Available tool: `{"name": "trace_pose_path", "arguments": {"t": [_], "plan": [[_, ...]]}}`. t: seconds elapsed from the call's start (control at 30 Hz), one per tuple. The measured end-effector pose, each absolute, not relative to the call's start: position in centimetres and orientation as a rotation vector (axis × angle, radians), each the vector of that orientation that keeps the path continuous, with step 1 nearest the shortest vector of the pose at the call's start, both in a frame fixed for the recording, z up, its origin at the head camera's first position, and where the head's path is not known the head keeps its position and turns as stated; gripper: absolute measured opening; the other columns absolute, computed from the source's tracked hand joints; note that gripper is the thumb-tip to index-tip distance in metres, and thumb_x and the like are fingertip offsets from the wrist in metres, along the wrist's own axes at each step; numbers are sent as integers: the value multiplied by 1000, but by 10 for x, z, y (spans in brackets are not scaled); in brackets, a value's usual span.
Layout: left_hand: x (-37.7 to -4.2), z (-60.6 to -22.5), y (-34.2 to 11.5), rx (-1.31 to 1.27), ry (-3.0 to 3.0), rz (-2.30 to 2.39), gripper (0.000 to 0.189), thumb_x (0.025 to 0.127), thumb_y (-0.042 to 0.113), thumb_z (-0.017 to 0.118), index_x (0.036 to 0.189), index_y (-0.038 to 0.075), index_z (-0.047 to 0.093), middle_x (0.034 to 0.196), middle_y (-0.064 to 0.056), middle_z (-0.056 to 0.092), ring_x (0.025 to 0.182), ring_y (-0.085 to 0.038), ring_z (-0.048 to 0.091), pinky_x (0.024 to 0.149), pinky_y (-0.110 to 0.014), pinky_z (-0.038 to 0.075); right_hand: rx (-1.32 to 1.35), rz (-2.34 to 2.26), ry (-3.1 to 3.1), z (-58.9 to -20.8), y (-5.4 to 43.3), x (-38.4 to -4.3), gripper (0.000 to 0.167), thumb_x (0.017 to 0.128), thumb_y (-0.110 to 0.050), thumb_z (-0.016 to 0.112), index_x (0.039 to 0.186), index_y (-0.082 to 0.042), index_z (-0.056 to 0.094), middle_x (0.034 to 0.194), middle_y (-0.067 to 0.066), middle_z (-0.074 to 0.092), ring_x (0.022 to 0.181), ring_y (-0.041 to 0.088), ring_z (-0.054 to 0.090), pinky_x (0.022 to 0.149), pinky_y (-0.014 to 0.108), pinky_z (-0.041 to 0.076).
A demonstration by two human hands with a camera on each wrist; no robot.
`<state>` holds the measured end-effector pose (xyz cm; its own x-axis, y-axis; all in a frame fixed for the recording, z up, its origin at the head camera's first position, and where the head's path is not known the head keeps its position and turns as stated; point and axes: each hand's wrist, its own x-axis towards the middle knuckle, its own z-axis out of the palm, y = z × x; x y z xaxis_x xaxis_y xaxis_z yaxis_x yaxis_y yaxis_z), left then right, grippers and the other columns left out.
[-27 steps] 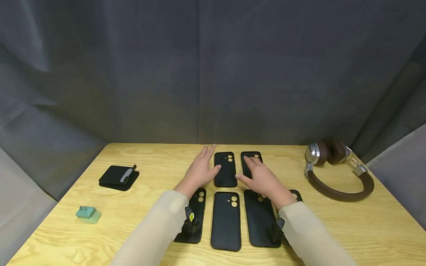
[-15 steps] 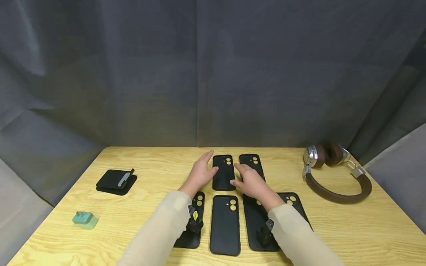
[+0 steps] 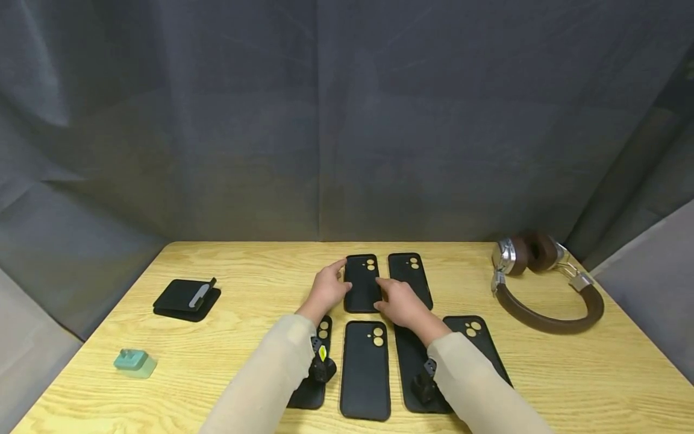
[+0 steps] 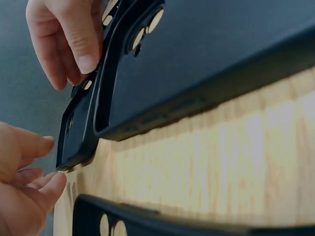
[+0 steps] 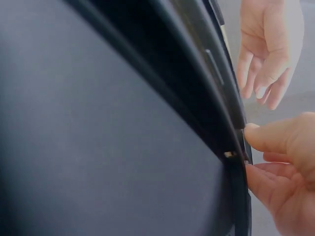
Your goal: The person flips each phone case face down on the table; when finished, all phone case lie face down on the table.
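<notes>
In the head view, a black phone case [image 3: 361, 289] with two round camera holes lies flat in the back row. My left hand [image 3: 325, 290] is at its left edge, fingers extended and thumb near the lower corner. Across from it, my right hand [image 3: 402, 306] has its fingertips right at the case's right edge and covers part of a second back-row case [image 3: 408, 271]. The left wrist view shows the left hand [image 4: 22, 179] beside a case corner, its thumb and fingers apart. In the right wrist view, the right thumb and fingers [image 5: 273, 140] are loosely bent near a dark case edge.
Several more phone cases lie in the front row, among them a middle one [image 3: 365, 374] and a right one [image 3: 477, 340] partly under the right sleeve. Brown headphones [image 3: 542, 319] lie at right. A black folded stand [image 3: 187, 298] and a green charger block [image 3: 135, 363] are at left.
The right hand has moved left and down, off the back-right case to the right edge of the case beside it. The left hand has lowered slightly and come closer to that case's left edge.
</notes>
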<state>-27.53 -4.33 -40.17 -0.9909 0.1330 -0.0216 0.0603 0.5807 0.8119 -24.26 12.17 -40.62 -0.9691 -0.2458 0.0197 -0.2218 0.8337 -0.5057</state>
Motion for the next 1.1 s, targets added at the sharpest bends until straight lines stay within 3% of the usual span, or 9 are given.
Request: {"name": "trace_pose_path", "arguments": {"t": [0.3, 0.67, 0.9, 1.1], "plan": [[-275, -408, -43, 98, 2646, 1526, 58, 82, -8, 59, 137, 1, 43, 132, -26, 48, 122, -36, 46, 90, -39, 48, -323, -820, 2958, -408, 119, -244, 50, 86, -10, 63, 131, 5, 47, 126, 23, 53, 117, 34, 52, 96, 45, 43], [-273, -413, -38, -10, 2464, 1732, 55, 85, -14, 49, 138, 0, 40, 136, -22, 45, 126, -33, 42, 97, -38, 44, -247, -861, 2987, -409, 115, -245, 46, 85, -5, 64, 128, 4, 52, 118, 21, 60, 109, 32, 57, 90, 42, 47], [-272, -414, -36, -91, 2441, 1805, 53, 84, -17, 48, 134, -1, 46, 130, -21, 50, 122, -33, 46, 95, -37, 45, -165, -915, 3013, -408, 113, -246, 45, 78, 3, 64, 123, 2, 57, 102, 15, 66, 95, 25, 60, 75, 35, 48], [-274, -417, -37, -127, 2417, 1899, 51, 80, -19, 49, 129, -4, 51, 127, -21, 53, 117, -32, 50, 93, -35, 47, -136, -980, 3017, -410, 113, -247, 46, 75, 6, 63, 120, 2, 61, 104, 14, 67, 99, 25, 60, 77, 35, 48]]}}
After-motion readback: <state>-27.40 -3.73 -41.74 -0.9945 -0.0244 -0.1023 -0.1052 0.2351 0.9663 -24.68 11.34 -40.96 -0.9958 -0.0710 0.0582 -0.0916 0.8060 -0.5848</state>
